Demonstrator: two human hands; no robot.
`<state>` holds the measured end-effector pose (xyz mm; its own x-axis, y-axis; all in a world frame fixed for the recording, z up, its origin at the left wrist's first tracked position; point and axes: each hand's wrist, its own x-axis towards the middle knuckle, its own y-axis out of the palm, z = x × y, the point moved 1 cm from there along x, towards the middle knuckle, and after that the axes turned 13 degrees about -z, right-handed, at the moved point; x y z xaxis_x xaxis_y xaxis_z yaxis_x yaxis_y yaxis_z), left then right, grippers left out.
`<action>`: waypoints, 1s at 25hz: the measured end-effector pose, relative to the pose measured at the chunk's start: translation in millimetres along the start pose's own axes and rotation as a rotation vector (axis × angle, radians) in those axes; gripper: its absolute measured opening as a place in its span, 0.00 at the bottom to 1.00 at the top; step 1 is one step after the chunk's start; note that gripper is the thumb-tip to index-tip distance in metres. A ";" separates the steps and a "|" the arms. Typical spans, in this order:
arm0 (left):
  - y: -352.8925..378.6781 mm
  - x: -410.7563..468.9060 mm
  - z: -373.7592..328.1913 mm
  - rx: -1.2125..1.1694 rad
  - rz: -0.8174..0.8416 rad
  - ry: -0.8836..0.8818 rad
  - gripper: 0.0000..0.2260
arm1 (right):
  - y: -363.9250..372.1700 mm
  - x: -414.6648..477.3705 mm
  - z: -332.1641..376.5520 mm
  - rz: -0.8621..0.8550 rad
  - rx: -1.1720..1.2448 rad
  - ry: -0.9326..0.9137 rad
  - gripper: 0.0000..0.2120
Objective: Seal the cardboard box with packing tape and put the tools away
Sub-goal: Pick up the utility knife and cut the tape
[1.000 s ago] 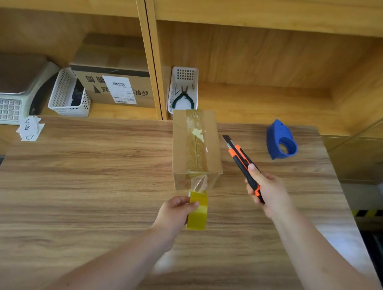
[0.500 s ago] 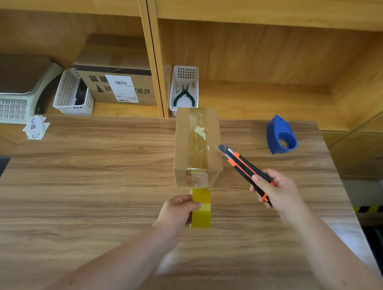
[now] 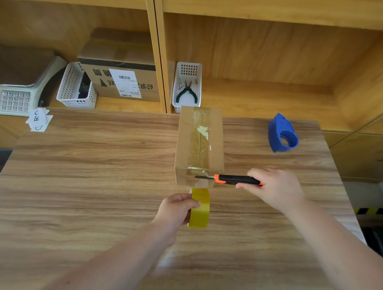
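A small cardboard box [image 3: 186,142] stands on the wooden table [image 3: 92,183], with clear tape running along its top seam and down its near face. My left hand [image 3: 177,208] grips a yellow tape roll [image 3: 200,210] just in front of the box, the strip still joined to the box. My right hand [image 3: 276,188] holds an orange and black utility knife [image 3: 235,179] level, its blade tip lying against the taped near face of the box.
A blue tape dispenser [image 3: 282,134] lies on the table at the right. On the shelf behind are a white basket [image 3: 188,73] with green pliers [image 3: 187,92], another white basket [image 3: 73,89], a labelled carton [image 3: 120,78] and a scale [image 3: 12,96]. Paper slips [image 3: 38,119] lie at the left.
My right hand has swung the knife from pointing up and away to lying level, bringing the blade in to the box's near face. The tape roll stayed low in front of the box.
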<state>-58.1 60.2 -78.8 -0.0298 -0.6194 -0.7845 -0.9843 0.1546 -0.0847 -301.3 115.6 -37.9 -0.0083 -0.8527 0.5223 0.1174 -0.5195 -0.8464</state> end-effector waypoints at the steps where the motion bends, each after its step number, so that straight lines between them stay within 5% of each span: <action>1: -0.7 0.7 0.2 -0.003 -0.001 -0.005 0.07 | 1.5 0.2 -1.1 -0.003 -0.001 -0.001 0.24; 19: -6.1 2.9 3.8 0.027 -0.002 -0.009 0.04 | 12.9 -6.6 -5.6 0.101 -0.068 -0.171 0.22; 23: -8.5 6.6 7.5 0.094 0.007 0.039 0.04 | 13.6 -20.7 -6.8 0.223 -0.060 -0.079 0.23; 25: -11.8 11.3 14.3 0.228 0.009 0.123 0.07 | 23.8 -31.7 2.3 0.396 -0.035 0.113 0.19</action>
<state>-44.4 62.4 -95.5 -0.0731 -0.7039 -0.7066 -0.9197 0.3217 -0.2252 -296.0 130.5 -74.4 -0.0788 -0.9866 0.1427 0.1000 -0.1502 -0.9836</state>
